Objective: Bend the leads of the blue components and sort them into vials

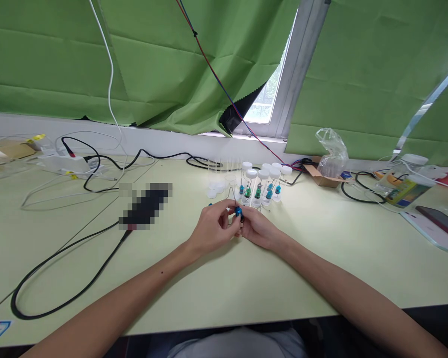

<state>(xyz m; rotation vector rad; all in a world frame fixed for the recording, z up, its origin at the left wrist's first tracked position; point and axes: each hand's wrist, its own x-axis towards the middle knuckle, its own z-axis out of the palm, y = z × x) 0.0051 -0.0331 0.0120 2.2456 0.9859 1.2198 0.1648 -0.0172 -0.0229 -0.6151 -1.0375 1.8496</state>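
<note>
My left hand [217, 222] and my right hand [259, 226] meet at the middle of the table. Between their fingertips is a small blue part [239, 211] with a thin dark wire standing up from it; its exact kind is too small to tell. Both hands are closed on this part, and the fingers cover much of it. Just beyond them stand several transparent vials [257, 189] with white caps, holding similar blue or green parts with wires. To their left are transparent tubes [213, 171] and loose white caps [215, 189].
A black cable [59, 246] loops over the table at left, near a pixelated dark object [145, 206]. A white power strip [65, 161] lies at back left. At right are a small cardboard box [323, 176], a plastic bag [332, 151], a bottle [410, 186] and phones [438, 226].
</note>
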